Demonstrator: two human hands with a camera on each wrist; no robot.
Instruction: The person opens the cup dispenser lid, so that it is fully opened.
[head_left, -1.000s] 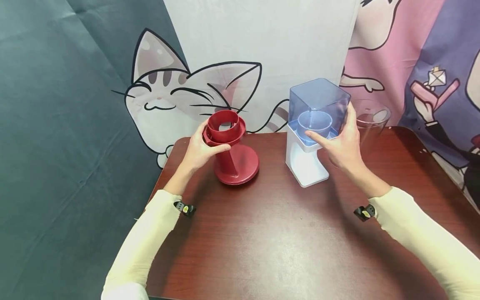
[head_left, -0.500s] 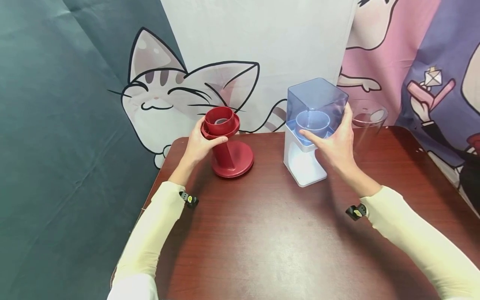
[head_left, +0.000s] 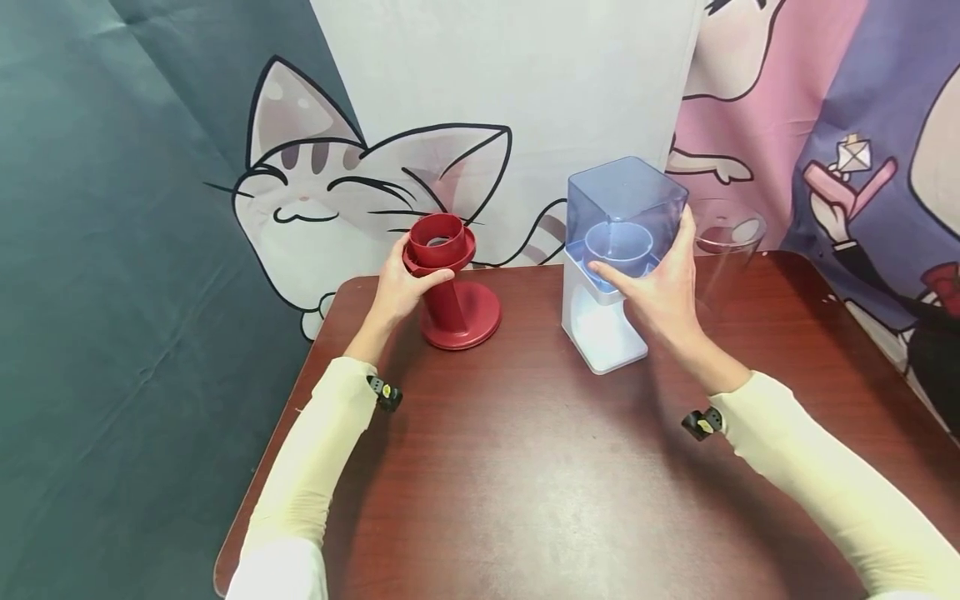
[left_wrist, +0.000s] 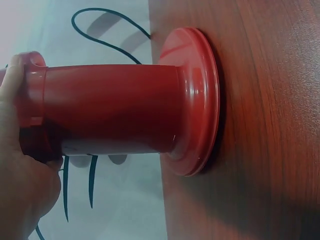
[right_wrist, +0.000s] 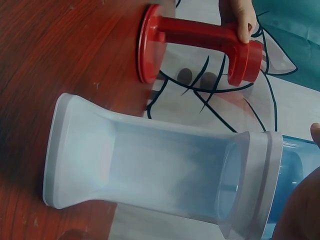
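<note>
A red stand [head_left: 448, 315], with a round base, a column and an open ring on top, is upright at the table's back left. My left hand [head_left: 397, 287] grips it just under the ring, thumb across the near side; in the left wrist view its column [left_wrist: 110, 107] lies between hand and base. To the right stands a white stand [head_left: 609, 350] carrying a see-through blue square container [head_left: 628, 190], with a round ring visible inside. My right hand [head_left: 666, 287] holds the container low on its right side, thumb along the front. Its fingertips at the back are partly hidden.
Behind my right hand a clear round container [head_left: 729, 250] stands near the back edge of the dark red-brown table [head_left: 495, 467]. A printed cloth backdrop [head_left: 495, 75] with a cartoon cat hangs directly behind the table.
My left hand has shifted the red stand slightly backward, its base now farther from me. My right hand keeps its hold on the blue container. The head view has drifted a little.
</note>
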